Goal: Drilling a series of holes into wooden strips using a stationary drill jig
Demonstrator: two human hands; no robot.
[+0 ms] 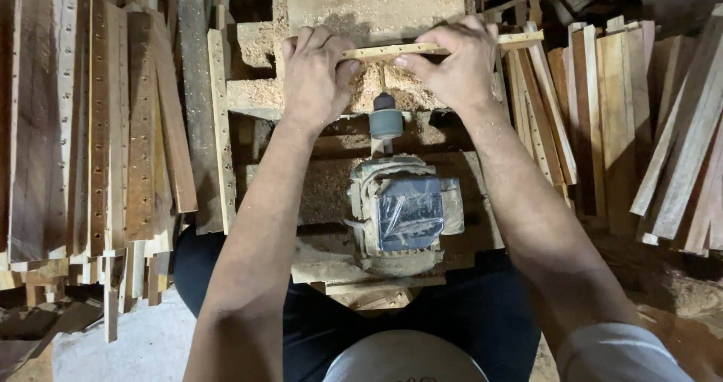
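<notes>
My left hand [315, 73] and my right hand [452, 65] both grip a thin wooden strip [520, 41] with a row of small holes. The strip lies crosswise on a sawdust-covered wooden platform [373, 5]. A drill bit and grey chuck [385, 118] point from below toward the strip's middle, between my hands. The chuck sits on the shaft of a dusty electric motor [399, 212] partly wrapped in plastic, mounted in front of me.
Stacks of drilled wooden strips [98, 126] lie at the left. More plain strips and slats [602, 103] pile up at the right. Sawdust [260, 96] covers the wooden ledges around the motor. My dark-trousered legs [316, 329] straddle the machine.
</notes>
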